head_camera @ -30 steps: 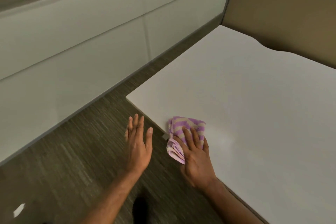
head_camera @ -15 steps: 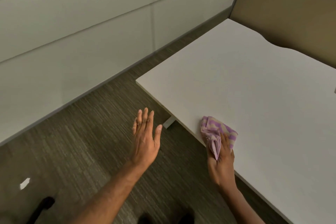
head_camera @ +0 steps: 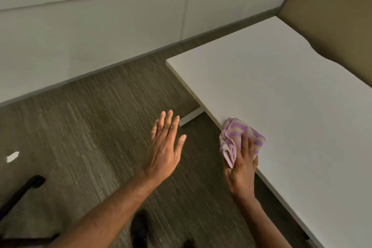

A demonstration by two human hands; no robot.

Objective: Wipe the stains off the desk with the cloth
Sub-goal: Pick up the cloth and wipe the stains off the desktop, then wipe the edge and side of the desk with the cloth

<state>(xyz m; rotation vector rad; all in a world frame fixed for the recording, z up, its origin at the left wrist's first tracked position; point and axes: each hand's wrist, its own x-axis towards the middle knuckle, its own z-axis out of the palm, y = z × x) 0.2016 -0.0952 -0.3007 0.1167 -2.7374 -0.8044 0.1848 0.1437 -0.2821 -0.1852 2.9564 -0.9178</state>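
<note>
A soft, terry-like cloth [head_camera: 241, 133], striped lilac and beige, is seen bunched into loose folds on the near edge of the desk [head_camera: 291, 96], a smooth, matte white slab with a thin straight edge and a squared corner. The cloth is gripped by the right hand [head_camera: 243, 169]; its fingers are curled over the folds, and the layered hem is shown sticking out on the left. The left hand [head_camera: 164, 147] is held apart over the floor [head_camera: 90, 127], flat, with fingers straight and together and nothing in it. The floor is covered in ribbed grey-brown carpet. A flat white desk foot [head_camera: 190, 117] is visible below the edge. A tan partition [head_camera: 332, 16] is set behind the desk.
</note>
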